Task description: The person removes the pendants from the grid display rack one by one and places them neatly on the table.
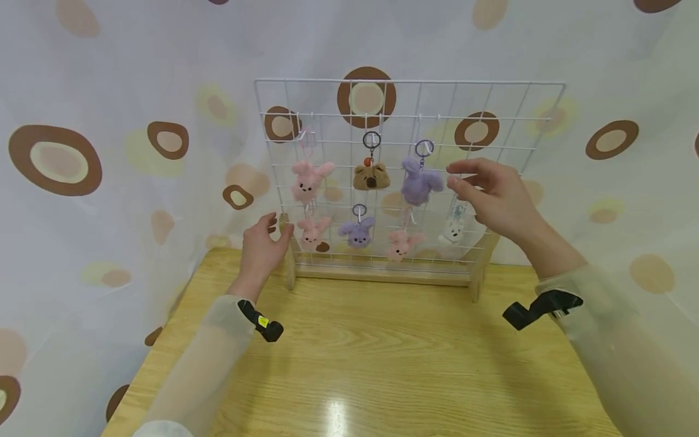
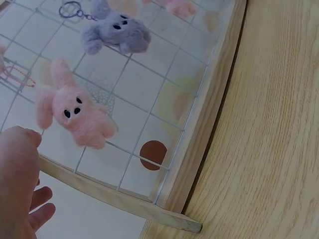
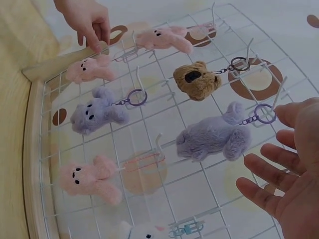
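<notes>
My left hand (image 1: 263, 247) is at the left wooden post (image 1: 289, 267) of a white wire grid rack (image 1: 409, 82), thumb on one side, fingers on the other. Two of its fingers hang free in the left wrist view. My right hand (image 1: 496, 197) holds nothing, fingers parted, just right of a purple plush keychain (image 1: 419, 182) seen from its back. That keychain hangs by a purple ring (image 3: 264, 113) on a hook. Left of it hang a brown bear keychain (image 1: 371, 176) and a pink bunny keychain (image 1: 308, 181).
A lower row holds a pink bunny (image 1: 312, 233), a purple bunny (image 1: 357, 233), another pink bunny (image 1: 403, 244) and a small white plush (image 1: 453, 231). The rack stands at the back of a wooden table (image 1: 349, 346), before a spotted curtain (image 1: 164, 67).
</notes>
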`<state>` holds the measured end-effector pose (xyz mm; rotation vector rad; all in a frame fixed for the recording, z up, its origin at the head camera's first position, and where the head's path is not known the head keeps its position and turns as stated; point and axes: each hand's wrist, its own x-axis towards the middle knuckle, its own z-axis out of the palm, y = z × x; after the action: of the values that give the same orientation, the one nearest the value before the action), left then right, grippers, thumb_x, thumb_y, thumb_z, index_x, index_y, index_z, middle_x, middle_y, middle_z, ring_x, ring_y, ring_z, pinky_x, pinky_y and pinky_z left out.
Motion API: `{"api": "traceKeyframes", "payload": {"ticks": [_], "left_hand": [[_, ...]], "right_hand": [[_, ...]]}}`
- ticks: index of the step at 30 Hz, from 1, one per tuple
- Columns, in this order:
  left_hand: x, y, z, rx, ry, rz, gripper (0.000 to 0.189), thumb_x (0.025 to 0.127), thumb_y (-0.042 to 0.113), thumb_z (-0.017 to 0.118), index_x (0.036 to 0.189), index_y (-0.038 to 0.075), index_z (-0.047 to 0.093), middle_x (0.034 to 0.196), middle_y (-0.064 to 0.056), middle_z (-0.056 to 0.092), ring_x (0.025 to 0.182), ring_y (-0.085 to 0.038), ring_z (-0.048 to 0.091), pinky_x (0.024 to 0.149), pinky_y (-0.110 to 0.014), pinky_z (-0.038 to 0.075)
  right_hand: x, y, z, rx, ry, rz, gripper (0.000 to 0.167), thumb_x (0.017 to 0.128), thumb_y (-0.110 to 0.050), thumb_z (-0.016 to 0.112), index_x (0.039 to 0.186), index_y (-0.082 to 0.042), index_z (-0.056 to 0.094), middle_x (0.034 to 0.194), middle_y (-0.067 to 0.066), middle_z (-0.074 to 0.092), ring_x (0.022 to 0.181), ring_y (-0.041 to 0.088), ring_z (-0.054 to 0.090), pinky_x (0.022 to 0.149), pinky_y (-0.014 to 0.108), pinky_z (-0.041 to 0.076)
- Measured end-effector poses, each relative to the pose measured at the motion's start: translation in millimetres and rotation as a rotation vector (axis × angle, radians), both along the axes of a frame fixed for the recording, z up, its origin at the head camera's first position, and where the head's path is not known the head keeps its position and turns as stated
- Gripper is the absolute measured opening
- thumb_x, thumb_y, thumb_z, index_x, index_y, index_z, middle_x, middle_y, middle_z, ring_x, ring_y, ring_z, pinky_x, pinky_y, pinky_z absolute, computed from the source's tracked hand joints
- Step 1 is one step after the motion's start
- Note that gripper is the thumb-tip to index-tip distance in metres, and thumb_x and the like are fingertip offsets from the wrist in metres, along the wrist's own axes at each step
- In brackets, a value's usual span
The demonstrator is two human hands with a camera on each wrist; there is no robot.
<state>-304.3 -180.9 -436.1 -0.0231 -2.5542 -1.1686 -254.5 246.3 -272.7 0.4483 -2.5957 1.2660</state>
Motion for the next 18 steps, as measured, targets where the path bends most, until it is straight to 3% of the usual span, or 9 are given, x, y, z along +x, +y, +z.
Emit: {"api": "traceKeyframes", "payload": {"ticks": [6,12,15,18], "left_hand": [[1.1,4.2,-1.4,0.01,0.051,0.005,0.056,0.106,0.037,0.065,0.146,-0.002,0.059,0.14,-0.021,0.065,0.122,-0.038,0.067,0.1,-0.051,0.054],[-0.9,8.0,1.1,-0.01,0.092,0.018,0.048,0.107,0.032,0.065,0.14,-0.002,0.065,0.131,-0.022,0.07,0.116,-0.037,0.07,0.097,-0.052,0.056],[-2.3,9.6,2.4,-0.024,0.112,0.025,0.042,0.107,0.029,0.065,0.135,-0.001,0.069,0.122,-0.022,0.074,0.111,-0.038,0.071,0.095,-0.053,0.056],[-3.8,10.5,2.9,-0.033,0.132,0.03,0.038,0.107,0.027,0.065,0.131,-0.001,0.071,0.118,-0.022,0.075,0.109,-0.038,0.073,0.094,-0.053,0.057]], "right_hand": [[-10.0,1,2.6,0.001,-0.005,-0.01,0.043,0.107,-0.039,0.064,0.139,-0.011,0.066,0.131,0.013,0.07,0.107,0.034,0.069,0.057,0.032,0.057],[-18.1,1,7.8,-0.028,0.028,0.008,0.039,0.109,-0.03,0.063,0.137,-0.003,0.065,0.128,0.019,0.07,0.097,0.019,0.074,0.08,0.02,0.057],[-20.8,0,10.6,-0.044,0.02,0.028,0.039,0.109,-0.028,0.063,0.138,-0.002,0.064,0.128,0.022,0.07,0.097,0.012,0.073,0.082,0.021,0.057],[-22.3,-2,12.9,-0.06,0.01,0.043,0.039,0.109,-0.026,0.062,0.139,-0.001,0.064,0.129,0.022,0.069,0.1,0.014,0.072,0.083,0.022,0.057]]}}
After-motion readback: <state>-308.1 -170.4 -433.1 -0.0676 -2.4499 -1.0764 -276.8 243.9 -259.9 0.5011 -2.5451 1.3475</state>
